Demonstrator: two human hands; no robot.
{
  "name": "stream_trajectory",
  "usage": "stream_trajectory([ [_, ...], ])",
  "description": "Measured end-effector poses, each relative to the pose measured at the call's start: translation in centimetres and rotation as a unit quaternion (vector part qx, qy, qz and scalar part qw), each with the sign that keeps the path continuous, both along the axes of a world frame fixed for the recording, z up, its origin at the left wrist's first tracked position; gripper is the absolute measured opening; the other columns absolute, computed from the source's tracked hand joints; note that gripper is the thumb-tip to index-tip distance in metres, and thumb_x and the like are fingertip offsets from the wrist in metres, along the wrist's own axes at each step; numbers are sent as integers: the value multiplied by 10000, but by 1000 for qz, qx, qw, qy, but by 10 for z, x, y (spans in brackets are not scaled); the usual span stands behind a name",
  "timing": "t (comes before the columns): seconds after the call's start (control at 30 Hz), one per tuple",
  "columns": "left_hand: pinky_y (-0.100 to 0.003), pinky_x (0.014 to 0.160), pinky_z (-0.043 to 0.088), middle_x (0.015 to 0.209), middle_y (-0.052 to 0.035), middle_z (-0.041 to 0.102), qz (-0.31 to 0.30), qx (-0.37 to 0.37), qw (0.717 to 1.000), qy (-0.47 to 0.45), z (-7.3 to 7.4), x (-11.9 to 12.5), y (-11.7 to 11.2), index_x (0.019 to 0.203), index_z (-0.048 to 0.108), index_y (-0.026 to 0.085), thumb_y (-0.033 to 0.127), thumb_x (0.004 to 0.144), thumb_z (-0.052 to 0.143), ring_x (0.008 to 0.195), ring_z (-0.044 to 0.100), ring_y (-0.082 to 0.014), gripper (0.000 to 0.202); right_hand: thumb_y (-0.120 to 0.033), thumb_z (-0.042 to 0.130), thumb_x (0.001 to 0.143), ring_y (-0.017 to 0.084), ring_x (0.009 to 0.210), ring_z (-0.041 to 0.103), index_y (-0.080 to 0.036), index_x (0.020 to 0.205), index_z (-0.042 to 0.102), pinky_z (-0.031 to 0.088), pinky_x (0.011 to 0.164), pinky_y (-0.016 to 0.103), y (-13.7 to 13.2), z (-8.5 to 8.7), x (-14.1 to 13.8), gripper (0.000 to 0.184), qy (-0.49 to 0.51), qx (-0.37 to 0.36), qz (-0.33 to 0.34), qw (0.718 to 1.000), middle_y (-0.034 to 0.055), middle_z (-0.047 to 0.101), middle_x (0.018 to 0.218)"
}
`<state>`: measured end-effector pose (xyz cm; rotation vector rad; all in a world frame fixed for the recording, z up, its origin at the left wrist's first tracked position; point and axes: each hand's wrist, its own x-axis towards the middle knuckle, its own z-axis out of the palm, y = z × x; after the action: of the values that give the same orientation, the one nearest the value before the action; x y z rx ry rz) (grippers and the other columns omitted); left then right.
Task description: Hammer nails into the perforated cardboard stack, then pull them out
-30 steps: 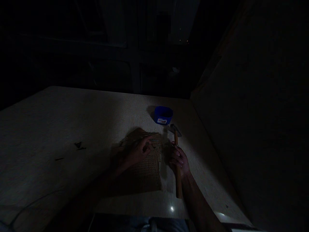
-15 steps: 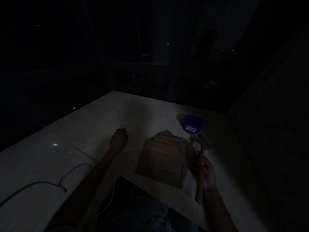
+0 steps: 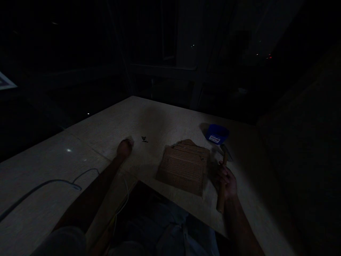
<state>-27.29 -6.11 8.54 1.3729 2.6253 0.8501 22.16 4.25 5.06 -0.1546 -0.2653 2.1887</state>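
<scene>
The scene is very dark. My right hand (image 3: 228, 182) is closed round the wooden handle of a hammer (image 3: 222, 174), whose metal head lies on the table near a blue tub (image 3: 217, 133). Left of the hammer lies a brown perforated board (image 3: 183, 168) with several thin strips stacked at its far edge. My left hand (image 3: 124, 147) is stretched out to the left on the pale table (image 3: 106, 131), fingers curled, just short of a few small dark nails (image 3: 144, 139). Whether it holds anything is hidden.
A dark cable (image 3: 48, 185) runs across the table at the left. A light cord (image 3: 119, 202) hangs over the near edge by my lap. A dim wall (image 3: 301, 142) stands along the right side. The background is black.
My left hand has left the perforated board and reached out to the left beside the small nails. The view has swung left. My right hand keeps hold of the hammer.
</scene>
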Motion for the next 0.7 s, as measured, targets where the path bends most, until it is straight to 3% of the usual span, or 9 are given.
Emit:
stream_trajectory([
  [0.13,-378,826,528,948,-125,730,-11,90,995,-51,11,31,9,867,629,163,275,824,493,879,680,-254,181,-74,663,871,3,379,460,-169,951,595,392,355,73,-2,4,-6,143,9,-15,-9,1000,-112,503,612],
  [0.3,-340,781,540,903,-70,758,-134,120,975,-127,32,101,44,837,705,192,345,801,552,843,682,-225,219,-98,665,869,3,369,430,-158,969,608,360,333,73,-3,3,-11,130,-3,-24,-22,999,-117,484,601],
  [0.4,-302,640,520,771,-63,736,-207,112,943,-236,40,152,66,796,707,176,448,775,626,704,659,-205,285,-109,663,871,1,352,396,-167,953,612,339,320,73,-1,3,-12,113,2,-19,-15,1000,-124,471,582],
  [0.53,-247,508,459,583,-16,622,-251,66,902,-345,35,209,87,693,636,172,615,760,678,520,585,-144,451,-116,686,844,6,340,367,-173,953,619,313,305,81,1,2,-11,140,-9,-3,-30,1000,-131,452,565],
  [0.7,-217,494,464,812,-53,705,-235,21,830,-505,15,250,105,842,619,168,700,735,703,557,640,-124,549,-128,685,839,10,353,385,-183,957,621,344,324,91,3,2,-6,146,-16,-9,-59,998,-129,454,570],
])
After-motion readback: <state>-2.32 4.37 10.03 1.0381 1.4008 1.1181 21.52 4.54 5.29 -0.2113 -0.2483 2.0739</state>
